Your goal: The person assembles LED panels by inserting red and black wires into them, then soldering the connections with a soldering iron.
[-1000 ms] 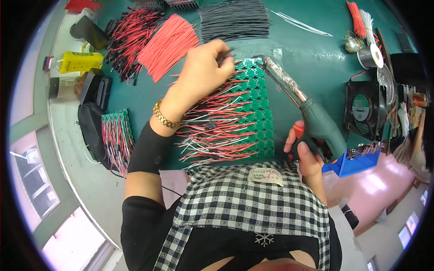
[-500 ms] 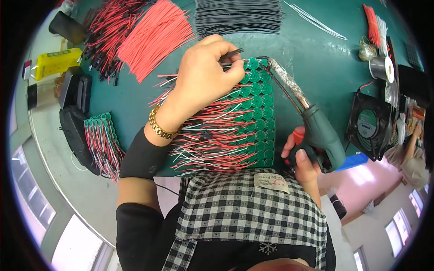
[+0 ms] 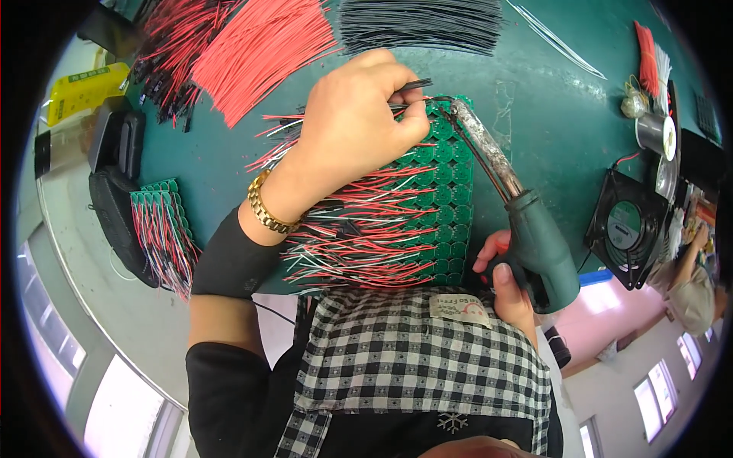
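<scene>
Nearest, a checked apron (image 3: 427,351) is covering the person's front, and just beyond its right edge the right hand (image 3: 513,294) is curling around the handle of a dark green soldering gun (image 3: 542,244), its fingers wrapping the grip. A panel of round green circuit boards (image 3: 452,195) is lying on the green table (image 3: 527,145) beyond the apron, with red, white and black wires (image 3: 366,221) fanning leftward from it. The left hand (image 3: 363,114) is reaching over those wires, nearly closed, thumb and fingers pinching a few short black wires (image 3: 417,84). The gun's metal end is pointing at the panel's far rows near these fingertips; whether it is touching cannot be told. A smaller wired panel (image 3: 158,191) is resting on the left beside a black case (image 3: 114,221); on the right a black fan (image 3: 624,229) is sitting near a wire spool (image 3: 655,136). Farther off, a red wire stack (image 3: 263,57) and a black wire stack (image 3: 420,27) are lying side by side.
</scene>
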{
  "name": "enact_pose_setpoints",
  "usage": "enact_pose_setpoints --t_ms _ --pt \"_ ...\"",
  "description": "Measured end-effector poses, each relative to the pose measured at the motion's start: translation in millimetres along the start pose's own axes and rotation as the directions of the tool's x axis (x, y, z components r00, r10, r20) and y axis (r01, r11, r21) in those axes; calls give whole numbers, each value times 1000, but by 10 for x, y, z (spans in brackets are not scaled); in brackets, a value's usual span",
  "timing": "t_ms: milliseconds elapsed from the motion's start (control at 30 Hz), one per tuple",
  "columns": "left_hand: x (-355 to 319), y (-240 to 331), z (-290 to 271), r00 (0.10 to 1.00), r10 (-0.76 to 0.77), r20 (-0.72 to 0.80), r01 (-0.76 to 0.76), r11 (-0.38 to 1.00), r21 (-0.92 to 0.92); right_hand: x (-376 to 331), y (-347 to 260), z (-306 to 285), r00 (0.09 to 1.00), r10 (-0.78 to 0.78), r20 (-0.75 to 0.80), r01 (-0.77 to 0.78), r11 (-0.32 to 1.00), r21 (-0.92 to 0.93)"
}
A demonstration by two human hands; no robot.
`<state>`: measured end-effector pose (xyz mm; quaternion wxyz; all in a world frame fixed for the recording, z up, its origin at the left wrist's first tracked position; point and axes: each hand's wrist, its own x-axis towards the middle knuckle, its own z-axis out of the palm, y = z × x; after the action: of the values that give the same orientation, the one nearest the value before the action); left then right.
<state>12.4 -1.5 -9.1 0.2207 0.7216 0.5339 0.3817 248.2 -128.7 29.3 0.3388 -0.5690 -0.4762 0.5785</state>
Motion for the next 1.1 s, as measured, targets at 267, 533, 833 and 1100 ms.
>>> enact_pose_setpoints --t_ms 267,533,833,1100 --pt "4 -14 7 999 24 -31 -24 1000 -12 -35 38 42 999 -41 11 41 999 4" --pt "-6 -29 11 1000 14 -25 -14 1000 -8 -49 37 35 997 -74 5 74 997 -27" --pt "-10 -17 12 1000 1 -8 -1 1000 15 -146 -48 67 987 9 -158 -6 1000 19" --pt "-10 3 2 999 34 18 -34 999 40 -190 102 17 977 -76 -200 115 975 189"
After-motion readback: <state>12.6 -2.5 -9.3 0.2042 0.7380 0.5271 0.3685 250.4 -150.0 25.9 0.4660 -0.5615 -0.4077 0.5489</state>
